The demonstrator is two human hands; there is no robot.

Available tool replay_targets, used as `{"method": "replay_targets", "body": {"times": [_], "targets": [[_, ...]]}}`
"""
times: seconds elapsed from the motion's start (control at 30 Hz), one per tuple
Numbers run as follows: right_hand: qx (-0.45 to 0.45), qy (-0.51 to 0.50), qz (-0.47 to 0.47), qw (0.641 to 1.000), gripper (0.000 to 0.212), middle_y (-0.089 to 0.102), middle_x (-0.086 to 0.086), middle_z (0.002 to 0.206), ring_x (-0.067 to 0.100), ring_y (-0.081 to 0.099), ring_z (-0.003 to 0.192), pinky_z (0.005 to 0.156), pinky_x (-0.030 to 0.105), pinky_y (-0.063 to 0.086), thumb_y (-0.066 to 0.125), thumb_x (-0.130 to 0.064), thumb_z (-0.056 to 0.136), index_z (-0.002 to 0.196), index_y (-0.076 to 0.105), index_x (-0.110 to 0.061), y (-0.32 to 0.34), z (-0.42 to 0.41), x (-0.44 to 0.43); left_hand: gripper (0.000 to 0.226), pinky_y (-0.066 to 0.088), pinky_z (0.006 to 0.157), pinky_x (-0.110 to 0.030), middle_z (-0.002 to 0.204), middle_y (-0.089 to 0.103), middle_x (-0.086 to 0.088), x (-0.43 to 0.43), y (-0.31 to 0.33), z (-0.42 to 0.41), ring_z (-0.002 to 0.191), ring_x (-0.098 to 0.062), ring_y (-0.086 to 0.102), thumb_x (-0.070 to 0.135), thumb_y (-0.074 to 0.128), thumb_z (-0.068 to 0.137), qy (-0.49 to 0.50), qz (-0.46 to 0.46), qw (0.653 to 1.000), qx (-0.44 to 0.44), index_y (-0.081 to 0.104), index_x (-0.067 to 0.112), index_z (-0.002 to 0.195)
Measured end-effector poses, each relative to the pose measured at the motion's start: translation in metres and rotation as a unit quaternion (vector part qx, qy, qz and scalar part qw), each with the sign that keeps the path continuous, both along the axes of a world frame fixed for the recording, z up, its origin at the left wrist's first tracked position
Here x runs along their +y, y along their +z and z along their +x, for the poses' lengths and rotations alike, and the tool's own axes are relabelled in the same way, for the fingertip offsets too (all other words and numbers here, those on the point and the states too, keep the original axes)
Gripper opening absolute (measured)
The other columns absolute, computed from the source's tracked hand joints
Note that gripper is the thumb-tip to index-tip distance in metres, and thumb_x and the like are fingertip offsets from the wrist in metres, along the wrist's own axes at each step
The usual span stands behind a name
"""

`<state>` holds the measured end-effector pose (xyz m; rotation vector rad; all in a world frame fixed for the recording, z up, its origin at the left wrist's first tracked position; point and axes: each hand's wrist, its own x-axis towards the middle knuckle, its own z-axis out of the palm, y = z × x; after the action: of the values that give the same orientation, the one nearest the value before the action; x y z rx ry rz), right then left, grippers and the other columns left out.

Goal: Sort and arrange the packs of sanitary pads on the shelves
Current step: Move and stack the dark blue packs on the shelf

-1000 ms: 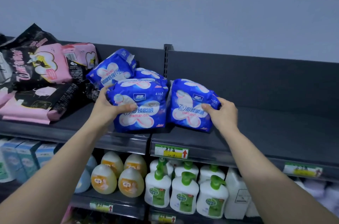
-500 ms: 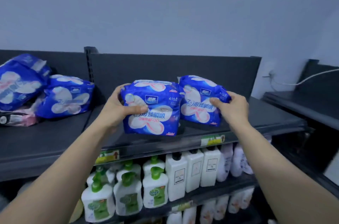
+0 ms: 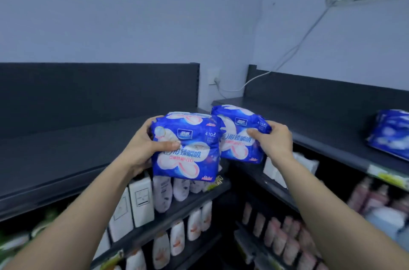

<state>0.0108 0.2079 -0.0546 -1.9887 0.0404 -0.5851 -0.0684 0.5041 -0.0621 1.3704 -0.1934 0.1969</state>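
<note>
The left hand (image 3: 141,145) grips one blue pad pack (image 3: 186,148), thumb across its front; the right hand (image 3: 273,140) clutches a second blue pack (image 3: 238,134) touching it. Both are held up in front of the dark corner shelves (image 3: 66,148); a third pack (image 3: 389,132) lies on the right shelf (image 3: 332,137).

The nearer blue pack (image 3: 188,159) carries "410" at its upper right, large characters 形臻瞬吸, and "410" again in the pink line below. The second blue pack (image 3: 236,150) shows the same characters and "410" (also upper right). The price tag (image 3: 386,178) is too blurred to read.
</note>
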Motion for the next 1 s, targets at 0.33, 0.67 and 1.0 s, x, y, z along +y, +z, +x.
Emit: {"method": "replay_targets", "body": {"times": [0.33,0.67,1.0], "targets": [[0.013,-0.110,-0.029,0.993,0.020,0.073,-0.002,0.087,0.019,0.069,0.082,0.073,0.035,0.055,0.079,-0.033,0.075,0.090,0.072,-0.023,0.001,-0.002,-0.198,0.114,0.059,0.064,-0.035,0.097,0.074,-0.010,-0.187,-0.011,0.077,0.082,-0.022,0.072,0.028,0.099,0.010,-0.110,0.008,0.994,0.009,0.056,0.015,0.115],[0.004,-0.236,-0.036,0.971,0.024,0.071,0.001,0.084,0.024,0.068,0.085,0.076,0.033,0.051,0.081,-0.036,0.074,0.092,0.072,-0.023,0.010,0.000,-0.344,0.115,0.058,0.065,-0.040,0.102,0.073,-0.013,-0.334,0.011,0.152,0.083,-0.026,0.072,0.024,0.099,0.012,-0.227,0.006,0.974,0.018,0.057,0.016,0.118],[0.001,-0.344,-0.025,0.939,0.035,0.072,0.002,0.085,0.023,0.068,0.081,0.075,0.040,0.054,0.083,-0.036,0.071,0.098,0.073,-0.016,0.017,-0.017,-0.457,0.114,0.060,0.070,-0.040,0.109,0.072,-0.011,-0.462,0.032,0.230,0.094,-0.027,0.071,0.025,0.099,0.017,-0.335,0.027,0.942,0.005,0.055,0.014,0.121]]}}
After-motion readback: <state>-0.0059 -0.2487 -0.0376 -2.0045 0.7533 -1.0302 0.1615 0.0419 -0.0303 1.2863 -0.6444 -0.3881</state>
